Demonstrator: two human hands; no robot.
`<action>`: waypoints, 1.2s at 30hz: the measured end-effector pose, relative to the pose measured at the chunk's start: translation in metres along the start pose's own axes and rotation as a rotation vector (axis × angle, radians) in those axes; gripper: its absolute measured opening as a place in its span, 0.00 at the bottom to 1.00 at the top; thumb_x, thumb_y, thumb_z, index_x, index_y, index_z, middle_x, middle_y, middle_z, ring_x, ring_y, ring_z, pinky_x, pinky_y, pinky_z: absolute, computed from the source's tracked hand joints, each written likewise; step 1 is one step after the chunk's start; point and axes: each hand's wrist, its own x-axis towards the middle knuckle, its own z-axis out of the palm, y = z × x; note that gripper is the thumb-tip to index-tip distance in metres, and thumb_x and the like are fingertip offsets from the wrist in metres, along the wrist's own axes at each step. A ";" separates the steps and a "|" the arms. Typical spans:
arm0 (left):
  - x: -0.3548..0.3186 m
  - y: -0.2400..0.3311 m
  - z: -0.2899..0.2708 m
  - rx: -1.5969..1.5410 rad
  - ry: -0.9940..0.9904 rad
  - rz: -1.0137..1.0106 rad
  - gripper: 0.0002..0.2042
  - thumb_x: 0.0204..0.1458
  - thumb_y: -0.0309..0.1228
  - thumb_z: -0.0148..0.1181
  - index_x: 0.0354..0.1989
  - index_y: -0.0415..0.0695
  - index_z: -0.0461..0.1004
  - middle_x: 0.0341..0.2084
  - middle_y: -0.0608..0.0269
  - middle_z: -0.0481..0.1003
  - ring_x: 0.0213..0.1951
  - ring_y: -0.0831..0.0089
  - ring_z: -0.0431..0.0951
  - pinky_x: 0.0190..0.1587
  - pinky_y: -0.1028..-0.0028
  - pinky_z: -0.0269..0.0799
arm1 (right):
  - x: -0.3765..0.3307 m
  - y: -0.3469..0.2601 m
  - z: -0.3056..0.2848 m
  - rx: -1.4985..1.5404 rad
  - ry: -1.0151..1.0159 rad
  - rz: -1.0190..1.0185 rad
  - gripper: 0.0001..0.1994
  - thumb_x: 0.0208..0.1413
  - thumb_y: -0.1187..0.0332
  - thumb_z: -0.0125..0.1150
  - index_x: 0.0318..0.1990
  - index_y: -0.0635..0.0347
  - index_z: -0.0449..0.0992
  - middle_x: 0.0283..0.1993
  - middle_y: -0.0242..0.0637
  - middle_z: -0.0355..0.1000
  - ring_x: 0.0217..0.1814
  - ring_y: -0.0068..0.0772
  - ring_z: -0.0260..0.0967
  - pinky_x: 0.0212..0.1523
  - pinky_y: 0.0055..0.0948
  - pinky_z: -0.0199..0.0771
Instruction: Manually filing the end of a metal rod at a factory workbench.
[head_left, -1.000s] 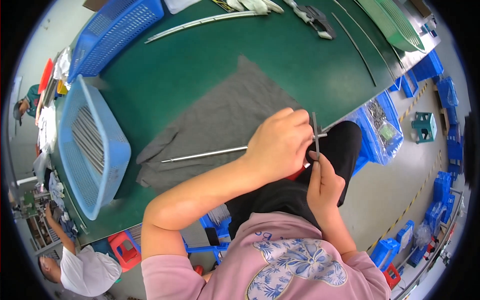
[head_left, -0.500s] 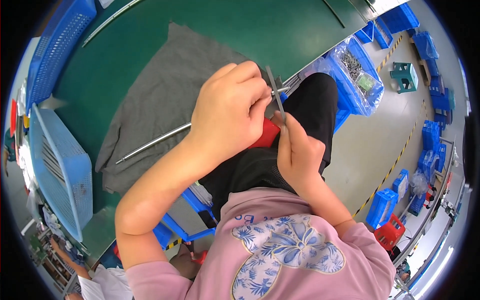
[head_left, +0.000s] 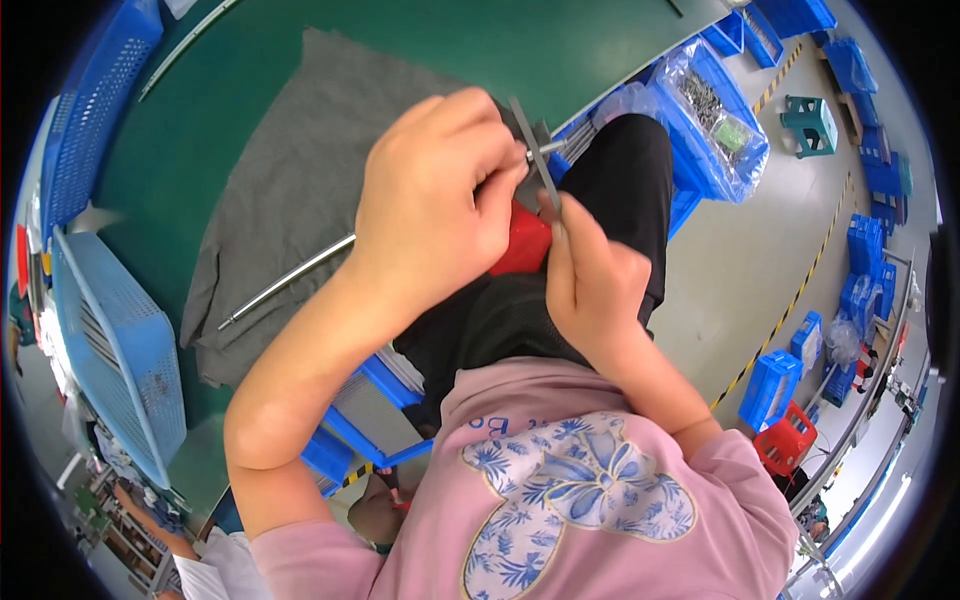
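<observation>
My left hand is closed around a thin shiny metal rod. One part of the rod runs out past my left wrist over a grey cloth; its other end sticks out beyond my fingertips. Pinched between thumb and fingers of my right hand is a thin flat grey strip, perhaps a file. The strip crosses the rod just beyond my left fingertips, and seems to touch it. Below the hands, a red object rests by my lap, partly covered by my left hand.
The cloth lies on a green table. Light-blue and darker blue baskets stand at left. Right of my knee is a blue bin with small metal parts in plastic. A green stool stands on the floor farther right.
Both hands, with the rod and the strip, have moved a little up and left in the picture. The table and cloth have shifted left too. The strip leans slightly more. Both grips stay the same.
</observation>
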 end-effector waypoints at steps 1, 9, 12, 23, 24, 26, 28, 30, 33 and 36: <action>-0.003 0.002 0.000 -0.004 -0.011 -0.005 0.06 0.36 0.16 0.64 0.21 0.35 0.72 0.20 0.61 0.68 0.22 0.68 0.70 0.23 0.74 0.64 | 0.011 -0.006 -0.001 -0.008 -0.015 -0.014 0.12 0.49 0.73 0.59 0.43 0.60 0.73 0.14 0.35 0.65 0.12 0.35 0.65 0.14 0.29 0.61; 0.000 0.000 -0.003 0.007 0.006 -0.019 0.06 0.36 0.15 0.63 0.21 0.35 0.71 0.20 0.61 0.68 0.21 0.69 0.70 0.24 0.75 0.64 | 0.017 -0.015 -0.004 -0.012 -0.021 -0.015 0.12 0.47 0.72 0.60 0.42 0.61 0.73 0.14 0.34 0.67 0.12 0.35 0.66 0.15 0.29 0.63; -0.005 0.000 -0.004 0.003 -0.005 -0.040 0.06 0.37 0.15 0.63 0.22 0.35 0.72 0.20 0.61 0.68 0.21 0.70 0.70 0.24 0.76 0.65 | 0.012 -0.014 -0.001 -0.034 -0.054 -0.028 0.14 0.46 0.71 0.62 0.43 0.61 0.73 0.15 0.34 0.68 0.14 0.36 0.67 0.16 0.28 0.65; -0.003 0.003 -0.004 0.001 -0.041 -0.009 0.06 0.38 0.13 0.63 0.22 0.33 0.72 0.20 0.62 0.69 0.21 0.74 0.69 0.23 0.78 0.65 | 0.013 -0.011 -0.002 -0.008 -0.025 0.004 0.14 0.47 0.70 0.62 0.44 0.59 0.73 0.13 0.31 0.66 0.12 0.33 0.65 0.13 0.28 0.60; -0.002 0.002 -0.004 0.013 -0.031 -0.012 0.06 0.38 0.13 0.62 0.22 0.33 0.71 0.20 0.62 0.69 0.21 0.74 0.69 0.23 0.78 0.65 | 0.021 -0.013 0.000 -0.035 -0.013 -0.039 0.14 0.48 0.69 0.62 0.44 0.59 0.74 0.13 0.31 0.66 0.12 0.33 0.66 0.13 0.27 0.60; -0.002 0.001 -0.005 0.025 -0.026 -0.014 0.06 0.38 0.13 0.62 0.22 0.33 0.71 0.20 0.62 0.69 0.21 0.74 0.69 0.23 0.78 0.65 | 0.015 -0.014 -0.001 -0.013 -0.007 -0.024 0.14 0.48 0.69 0.62 0.44 0.59 0.74 0.13 0.32 0.66 0.11 0.32 0.65 0.13 0.27 0.60; -0.004 0.000 0.000 -0.027 -0.025 -0.036 0.06 0.38 0.13 0.62 0.22 0.33 0.71 0.21 0.62 0.68 0.21 0.74 0.69 0.23 0.79 0.65 | 0.000 -0.010 -0.006 -0.004 -0.004 0.009 0.11 0.48 0.72 0.60 0.41 0.59 0.73 0.13 0.32 0.65 0.10 0.33 0.63 0.12 0.28 0.58; 0.000 0.000 -0.002 -0.006 -0.024 -0.023 0.06 0.38 0.13 0.62 0.22 0.33 0.71 0.21 0.62 0.68 0.21 0.74 0.69 0.23 0.79 0.64 | 0.003 -0.011 -0.005 0.006 0.014 0.023 0.11 0.48 0.72 0.60 0.41 0.58 0.73 0.13 0.32 0.66 0.11 0.33 0.64 0.12 0.29 0.59; -0.002 0.001 -0.004 0.001 -0.026 -0.029 0.06 0.38 0.14 0.62 0.22 0.33 0.71 0.21 0.62 0.68 0.21 0.74 0.69 0.23 0.79 0.64 | 0.020 -0.015 -0.004 -0.040 -0.044 -0.014 0.14 0.47 0.69 0.63 0.43 0.58 0.74 0.14 0.34 0.67 0.13 0.35 0.66 0.14 0.30 0.61; -0.004 0.000 -0.001 -0.030 0.010 -0.069 0.05 0.35 0.18 0.62 0.20 0.40 0.72 0.21 0.62 0.70 0.25 0.61 0.71 0.27 0.68 0.67 | 0.001 -0.014 -0.007 0.010 -0.022 0.047 0.13 0.46 0.70 0.62 0.42 0.57 0.73 0.13 0.35 0.64 0.13 0.37 0.64 0.14 0.31 0.61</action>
